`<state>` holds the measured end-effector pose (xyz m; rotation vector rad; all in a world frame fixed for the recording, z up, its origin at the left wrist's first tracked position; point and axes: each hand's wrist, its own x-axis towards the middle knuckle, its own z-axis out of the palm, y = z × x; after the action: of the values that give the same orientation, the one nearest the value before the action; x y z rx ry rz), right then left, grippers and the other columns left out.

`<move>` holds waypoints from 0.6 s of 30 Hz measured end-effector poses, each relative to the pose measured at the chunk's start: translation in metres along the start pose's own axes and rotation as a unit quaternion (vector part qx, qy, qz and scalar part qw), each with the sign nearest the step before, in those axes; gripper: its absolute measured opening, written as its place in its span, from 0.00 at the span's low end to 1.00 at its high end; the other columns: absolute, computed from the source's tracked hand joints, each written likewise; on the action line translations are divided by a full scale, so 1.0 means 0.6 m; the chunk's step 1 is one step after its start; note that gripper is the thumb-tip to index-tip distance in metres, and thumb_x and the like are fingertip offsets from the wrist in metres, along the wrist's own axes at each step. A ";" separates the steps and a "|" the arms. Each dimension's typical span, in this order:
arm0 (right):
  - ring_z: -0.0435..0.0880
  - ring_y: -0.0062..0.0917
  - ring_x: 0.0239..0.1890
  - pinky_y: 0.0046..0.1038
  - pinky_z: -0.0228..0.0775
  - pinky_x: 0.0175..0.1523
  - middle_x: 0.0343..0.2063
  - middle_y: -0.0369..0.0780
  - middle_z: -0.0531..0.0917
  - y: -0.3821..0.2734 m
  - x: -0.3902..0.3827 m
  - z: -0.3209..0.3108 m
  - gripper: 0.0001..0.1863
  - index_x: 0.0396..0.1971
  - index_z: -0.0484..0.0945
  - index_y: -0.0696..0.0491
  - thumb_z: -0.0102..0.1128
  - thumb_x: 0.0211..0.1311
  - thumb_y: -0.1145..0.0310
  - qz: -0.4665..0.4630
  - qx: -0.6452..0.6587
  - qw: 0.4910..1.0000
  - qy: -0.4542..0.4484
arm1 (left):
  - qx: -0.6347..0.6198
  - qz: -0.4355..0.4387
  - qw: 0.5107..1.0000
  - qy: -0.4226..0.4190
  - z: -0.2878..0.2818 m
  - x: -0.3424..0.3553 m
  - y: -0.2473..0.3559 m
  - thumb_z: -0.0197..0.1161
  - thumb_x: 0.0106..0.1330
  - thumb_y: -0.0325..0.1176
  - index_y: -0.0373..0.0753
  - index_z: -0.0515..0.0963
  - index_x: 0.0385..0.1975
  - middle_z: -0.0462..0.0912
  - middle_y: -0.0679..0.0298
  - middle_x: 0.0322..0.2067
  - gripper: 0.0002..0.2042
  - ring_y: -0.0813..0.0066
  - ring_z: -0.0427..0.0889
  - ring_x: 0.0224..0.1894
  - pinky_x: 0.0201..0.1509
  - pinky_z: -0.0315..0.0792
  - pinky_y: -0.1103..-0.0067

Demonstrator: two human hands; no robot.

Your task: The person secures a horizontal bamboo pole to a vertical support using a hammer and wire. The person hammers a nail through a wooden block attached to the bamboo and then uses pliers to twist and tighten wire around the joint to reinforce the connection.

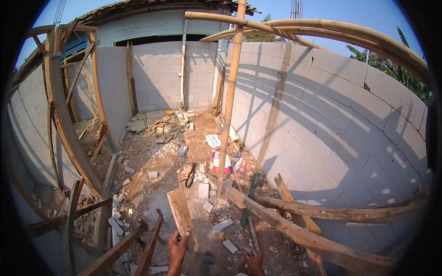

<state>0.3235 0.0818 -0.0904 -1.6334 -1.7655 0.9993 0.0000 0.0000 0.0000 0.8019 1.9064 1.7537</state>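
Toward seven o'clock, just off the bottom of the view, a short wooden board [178,207] is being gripped near its lower end by the left hand [177,247], which is clamped on the wood with the thumb laid along it. The board is tilted, its upper end aimed a touch left of twelve. Over between five and six, the right hand [254,263] is seen partly curled, well apart from the left; something dark is glimpsed at its fingers, but whether it is grasped cannot be told.

Around the board, rubble is strewn everywhere! Just past its top, between twelve and one, a dark-handled tool [189,175] is left lying on the dirt. At two o'clock from the board a white block [203,190] is found, and at four another pale block [223,225] is spotted.

Near the centre, an upright bamboo pole [232,92] is planted, with printed sacks [214,140] scattered beside it. Between four and five, a long timber beam [294,230] is stretched across. Three o'clock is filled by a grey block wall [317,124], striped with shadow, and toward ten a heap of broken masonry [161,129] is piled.
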 end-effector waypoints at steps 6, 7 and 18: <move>0.83 0.30 0.35 0.31 0.75 0.45 0.33 0.42 0.83 -0.387 0.232 -0.037 0.17 0.36 0.81 0.58 0.77 0.51 0.65 -0.232 0.167 0.945 0.161 | -0.018 0.036 0.999 -0.022 0.021 0.240 0.118 0.71 0.63 0.42 0.32 0.82 0.44 0.78 0.63 0.35 0.19 0.74 0.73 0.39 0.45 0.68 0.76; 0.83 0.29 0.34 0.31 0.75 0.44 0.31 0.41 0.83 -0.428 0.266 -0.053 0.17 0.40 0.80 0.59 0.75 0.53 0.67 -0.225 0.198 0.942 0.151 | -0.014 0.025 0.999 -0.025 0.020 0.265 0.115 0.71 0.63 0.42 0.32 0.82 0.44 0.78 0.63 0.35 0.19 0.74 0.73 0.39 0.45 0.68 0.76; 0.78 0.20 0.23 0.26 0.74 0.29 0.26 0.35 0.76 -0.506 0.525 0.052 0.17 0.43 0.71 0.56 0.68 0.63 0.64 -0.035 0.238 0.971 -0.015 | -0.052 0.205 0.958 -0.193 0.251 0.756 0.362 0.67 0.66 0.43 0.32 0.81 0.49 0.84 0.59 0.41 0.20 0.74 0.79 0.45 0.52 0.71 0.77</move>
<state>0.0782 0.3891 0.1039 -1.2509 -1.4430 1.2991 -0.2099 0.4221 0.2316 1.4591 1.4495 1.7389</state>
